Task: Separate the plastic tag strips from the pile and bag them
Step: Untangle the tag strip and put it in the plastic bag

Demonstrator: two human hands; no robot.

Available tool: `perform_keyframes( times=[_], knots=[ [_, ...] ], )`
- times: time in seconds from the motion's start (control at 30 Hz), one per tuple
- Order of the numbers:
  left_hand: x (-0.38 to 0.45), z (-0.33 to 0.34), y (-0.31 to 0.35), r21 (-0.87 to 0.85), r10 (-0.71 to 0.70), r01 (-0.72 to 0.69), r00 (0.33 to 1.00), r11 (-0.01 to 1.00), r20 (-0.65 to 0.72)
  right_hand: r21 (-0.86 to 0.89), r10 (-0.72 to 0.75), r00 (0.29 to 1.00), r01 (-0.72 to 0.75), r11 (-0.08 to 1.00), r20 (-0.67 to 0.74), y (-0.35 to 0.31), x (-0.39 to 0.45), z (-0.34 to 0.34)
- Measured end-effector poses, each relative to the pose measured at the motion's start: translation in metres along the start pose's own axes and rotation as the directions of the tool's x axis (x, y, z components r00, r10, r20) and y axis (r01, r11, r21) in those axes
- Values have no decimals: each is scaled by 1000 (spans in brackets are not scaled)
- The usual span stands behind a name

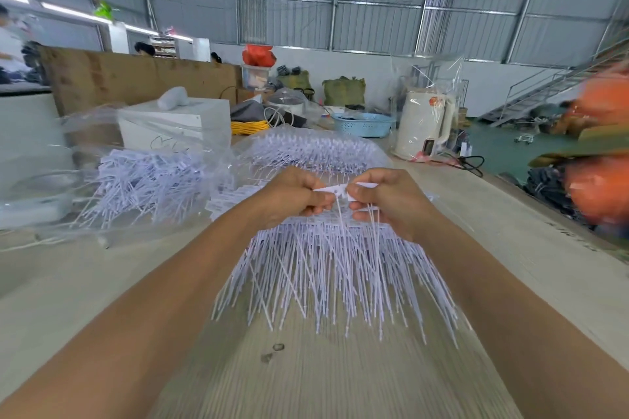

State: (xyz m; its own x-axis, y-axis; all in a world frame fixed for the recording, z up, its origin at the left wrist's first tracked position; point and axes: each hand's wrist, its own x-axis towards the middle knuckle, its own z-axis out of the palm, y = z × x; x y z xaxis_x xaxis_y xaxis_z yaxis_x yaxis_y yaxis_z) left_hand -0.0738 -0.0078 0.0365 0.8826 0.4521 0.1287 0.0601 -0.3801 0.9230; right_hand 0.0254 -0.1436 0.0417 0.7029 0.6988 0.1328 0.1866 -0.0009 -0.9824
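Plastic tag strips [326, 269] are heaped on the pale wooden table [340, 384], directly in front of the person, with their thin white tails fanned toward the near edge. Above the far part of this pile, a small white tag piece [335, 190] is held between both hands. The left hand [289, 196] is seen with fingers curled, pinching the left end of the piece. The right hand [384, 197] is likewise curled, thumb and fingers pinching the right end; a few long thin tails hang from between the hands down onto the heap. Both forearms are extended over the table from the bottom corners of the view.

A second mass of strips [146, 180] is noted to the left, lying in and under crumpled clear plastic bags [112, 133]. Further strips [306, 146] under clear film are visible just behind the hands.

Toward the far end of the table, a white box [190, 119], a coil of yellow cable [250, 127], a light blue basket [362, 124] and a cream kettle [423, 122] wrapped in clear plastic are recorded. A brown board [136, 78] stands behind the box. Blurred orange bundles [602, 187] are seen at the right edge. Motion blur softens much of the table surface.
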Motion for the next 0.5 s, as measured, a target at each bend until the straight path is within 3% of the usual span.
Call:
perform_keyframes(
  times=[0.33,0.5],
  knots=[
    [4,5,7,124,-3,10,998,992,-57,-131,-212,977,207,969,-23,10,3,1],
    [3,13,5,119,58,-46,993,992,-99,-204,-198,980,196,959,13,13,3,-2]
  ],
)
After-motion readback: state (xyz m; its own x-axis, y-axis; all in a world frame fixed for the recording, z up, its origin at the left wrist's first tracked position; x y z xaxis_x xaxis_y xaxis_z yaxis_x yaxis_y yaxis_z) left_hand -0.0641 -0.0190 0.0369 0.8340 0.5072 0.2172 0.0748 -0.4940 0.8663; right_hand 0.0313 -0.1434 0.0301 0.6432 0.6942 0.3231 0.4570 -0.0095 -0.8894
